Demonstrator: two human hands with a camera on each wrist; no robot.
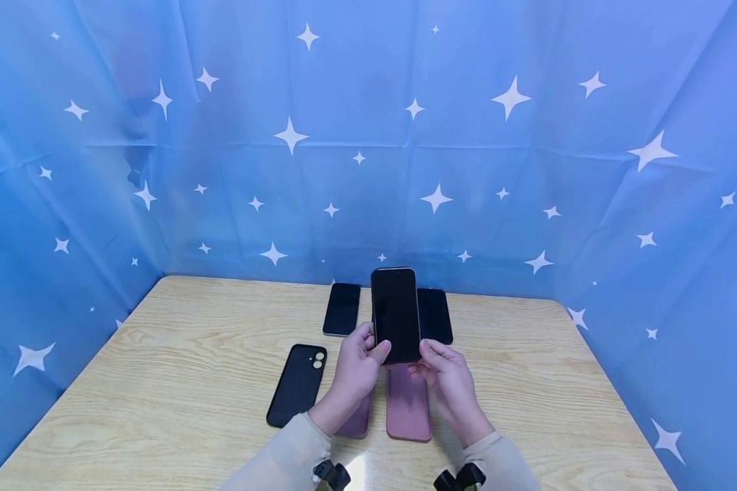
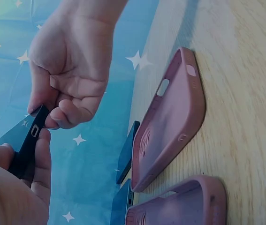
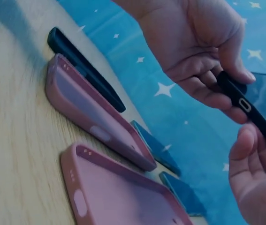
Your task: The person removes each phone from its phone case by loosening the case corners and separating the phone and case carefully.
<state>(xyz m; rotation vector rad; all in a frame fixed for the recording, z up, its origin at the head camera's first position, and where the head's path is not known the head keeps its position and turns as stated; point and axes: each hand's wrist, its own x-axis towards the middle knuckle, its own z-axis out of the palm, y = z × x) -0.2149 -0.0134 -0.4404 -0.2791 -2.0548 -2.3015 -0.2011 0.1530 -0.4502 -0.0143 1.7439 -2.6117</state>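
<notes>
A black-screened phone [image 1: 396, 310] in a black case is held upright above the table. The case's charging-port cutout shows along its bottom edge [image 3: 252, 110]. My left hand [image 1: 357, 365] grips its lower left corner, thumb on the front and fingers behind. At the lower right corner, my right hand [image 1: 450, 378] pinches the edge between thumb and fingers. Beneath the hands lie two pink phone cases, one on the right [image 1: 408, 406] and one on the left [image 1: 357, 417] partly hidden by my left forearm. Both have their hollow sides up, as the wrist views show.
An empty black phone case [image 1: 296, 385] with camera holes lies left of my left hand. Toward the back edge lie two dark phones, one left [image 1: 342, 309] and one right [image 1: 436, 315], the latter partly covered by the held phone. A blue starred curtain [image 1: 368, 170] surrounds the wooden table [image 1: 528, 382].
</notes>
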